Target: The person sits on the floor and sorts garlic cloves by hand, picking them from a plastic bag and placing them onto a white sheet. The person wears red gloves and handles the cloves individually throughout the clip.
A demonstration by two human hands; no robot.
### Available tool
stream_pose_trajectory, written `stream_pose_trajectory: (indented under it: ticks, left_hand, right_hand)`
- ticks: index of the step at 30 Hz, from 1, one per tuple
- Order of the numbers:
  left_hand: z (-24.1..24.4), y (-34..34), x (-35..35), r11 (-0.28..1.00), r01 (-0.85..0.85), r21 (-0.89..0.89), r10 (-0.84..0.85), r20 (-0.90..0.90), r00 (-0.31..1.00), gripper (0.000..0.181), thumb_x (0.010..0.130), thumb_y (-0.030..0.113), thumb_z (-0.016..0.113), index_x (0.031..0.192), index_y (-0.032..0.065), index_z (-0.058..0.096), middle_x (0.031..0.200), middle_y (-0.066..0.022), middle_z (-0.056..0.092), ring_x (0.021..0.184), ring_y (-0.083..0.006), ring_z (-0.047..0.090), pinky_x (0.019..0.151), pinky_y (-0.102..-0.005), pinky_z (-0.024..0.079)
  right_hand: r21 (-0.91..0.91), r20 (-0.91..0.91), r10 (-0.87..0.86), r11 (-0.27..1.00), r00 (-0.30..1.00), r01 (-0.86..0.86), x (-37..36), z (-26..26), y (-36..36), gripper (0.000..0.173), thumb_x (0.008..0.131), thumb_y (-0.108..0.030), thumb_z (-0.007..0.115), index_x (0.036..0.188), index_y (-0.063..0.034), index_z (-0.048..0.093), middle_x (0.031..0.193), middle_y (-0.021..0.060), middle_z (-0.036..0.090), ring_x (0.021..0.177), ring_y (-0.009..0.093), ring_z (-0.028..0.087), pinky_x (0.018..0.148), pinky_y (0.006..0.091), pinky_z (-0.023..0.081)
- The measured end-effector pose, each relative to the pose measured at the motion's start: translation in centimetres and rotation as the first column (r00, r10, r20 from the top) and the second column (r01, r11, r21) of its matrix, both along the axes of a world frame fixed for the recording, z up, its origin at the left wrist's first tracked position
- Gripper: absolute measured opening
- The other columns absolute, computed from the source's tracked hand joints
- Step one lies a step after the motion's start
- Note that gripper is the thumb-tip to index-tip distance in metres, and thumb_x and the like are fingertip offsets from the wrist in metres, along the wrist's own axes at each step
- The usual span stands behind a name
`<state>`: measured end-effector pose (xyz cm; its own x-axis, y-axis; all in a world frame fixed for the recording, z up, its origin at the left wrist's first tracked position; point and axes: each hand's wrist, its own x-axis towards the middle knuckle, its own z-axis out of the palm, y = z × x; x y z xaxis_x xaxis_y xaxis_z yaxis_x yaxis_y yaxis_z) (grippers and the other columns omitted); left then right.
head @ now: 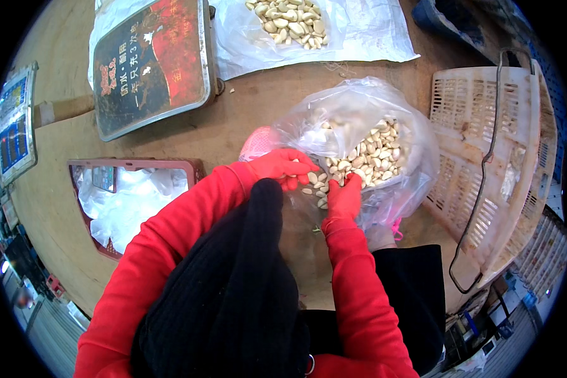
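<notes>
Before me, a clear plastic bag [307, 113] lies with its mouth towards me, holding many peeled garlic cloves [378, 156]. Several loose cloves [320, 185] lie at its near edge, between my two hands. My left hand [283, 169], in a red glove, is left of these cloves, fingers bent inward; pale pieces that look like garlic cloves show between them. Red-gloved too, my right hand [346, 196] has its fingertips among the cloves at the bag's mouth. Whether it grips one is hidden by the fingers. A pink meshed item [255, 142] shows behind my left hand.
A weighing scale's worn platform [151, 66] stands upper left, its display [16, 125] farther left. A brown plastic basket [132, 163] holds white plastic bags [127, 203]. More garlic [293, 21] lies on white sheeting [373, 28]. Wire-handled plastic crates [477, 156] stand at right.
</notes>
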<state>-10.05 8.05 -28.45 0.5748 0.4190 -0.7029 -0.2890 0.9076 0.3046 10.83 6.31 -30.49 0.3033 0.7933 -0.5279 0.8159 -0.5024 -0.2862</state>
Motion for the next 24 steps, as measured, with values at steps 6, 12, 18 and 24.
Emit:
stream_pose_trajectory:
  ticks: [6, 12, 18, 24]
  left_hand:
    - [-0.5, -0.4, -0.2, 1.000, 0.000, 0.019, -0.001, 0.022, 1.000, 0.024, 0.084, 0.021, 0.059, 0.105, 0.0098, 0.059, 0.080, -0.0024, 0.059, 0.057, -0.0080, 0.051, 0.049, -0.0213, 0.040]
    - [0.1, 0.0, 0.1, 0.999, 0.014, 0.033, -0.013, -0.031, 0.999, 0.024, 0.085, 0.023, 0.058, 0.106, 0.0104, 0.060, 0.077, -0.0017, 0.059, 0.054, -0.0062, 0.051, 0.045, -0.0202, 0.038]
    - [-0.3, -0.1, 0.2, 0.997, 0.047, 0.056, -0.047, -0.010, 0.999, 0.026, 0.086, 0.024, 0.057, 0.107, 0.0098, 0.059, 0.080, -0.0025, 0.059, 0.057, -0.0071, 0.052, 0.048, -0.0208, 0.040]
    - [-1.2, -0.7, 0.5, 0.999, 0.012, 0.047, -0.017, 0.089, 0.996, 0.030, 0.087, 0.026, 0.055, 0.110, 0.0071, 0.057, 0.089, -0.0059, 0.061, 0.072, -0.0130, 0.058, 0.061, -0.0252, 0.047]
  right_hand:
    - [-0.016, -0.139, -0.056, 0.998, 0.989, 0.054, 0.6, -1.2, 0.0, 0.051, 0.070, -0.024, 0.070, 0.108, -0.0047, 0.043, 0.101, 0.0149, 0.057, 0.089, 0.030, 0.057, 0.076, 0.0378, 0.044]
    - [0.028, 0.053, 0.036, 0.999, 0.998, -0.038, -0.4, -0.9, 0.2, 0.052, 0.070, -0.029, 0.070, 0.108, -0.0052, 0.044, 0.096, 0.0136, 0.059, 0.087, 0.030, 0.058, 0.074, 0.0384, 0.045]
    - [-0.085, -0.349, -0.214, 0.977, 0.912, 0.197, 2.3, -1.5, -0.4, 0.039, 0.076, -0.020, 0.066, 0.109, -0.0063, 0.050, 0.088, 0.0082, 0.060, 0.068, 0.023, 0.060, 0.059, 0.0346, 0.047]
    - [-0.383, -0.756, -0.564, 0.793, 0.333, 0.474, 2.8, 3.3, 0.1, 0.025, 0.087, -0.015, 0.054, 0.109, -0.0034, 0.056, 0.087, 0.0038, 0.062, 0.048, 0.011, 0.053, 0.044, 0.0229, 0.043]
